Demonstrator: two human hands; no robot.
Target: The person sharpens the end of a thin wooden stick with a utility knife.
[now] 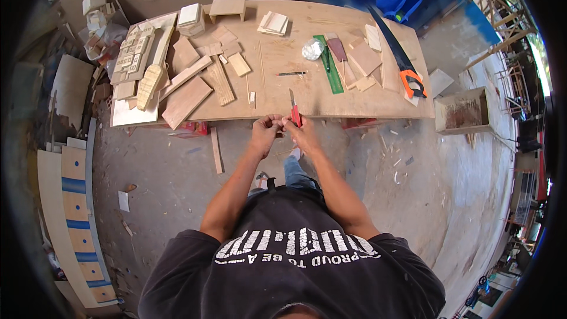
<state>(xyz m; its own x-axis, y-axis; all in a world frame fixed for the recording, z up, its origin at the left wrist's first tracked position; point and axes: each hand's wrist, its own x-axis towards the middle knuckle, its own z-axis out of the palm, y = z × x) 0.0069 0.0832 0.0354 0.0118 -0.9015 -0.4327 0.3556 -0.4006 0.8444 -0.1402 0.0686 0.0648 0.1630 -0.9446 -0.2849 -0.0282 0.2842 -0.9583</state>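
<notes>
At the near edge of the wooden table, my right hand [303, 134] is closed around a red-handled craft knife [296, 116], its blade pointing away over the tabletop. My left hand [266, 134] is beside it, almost touching, its fingers pinched together. Whatever lies between those fingertips is too small to name. Beyond the hands, a dark pencil [291, 73] lies on the table. A small white block [253, 97] and a thin wooden strip [248, 89] are to its left. A green ruler [332, 71] sits farther right.
A plywood-topped table [283, 97] carries wood offcuts [187, 101] and a model building front [134, 53] at left. A handsaw [396, 47] with an orange handle lies at right, near a clear, crumpled round thing [312, 49]. A rusty metal box [463, 111] stands beyond the right end.
</notes>
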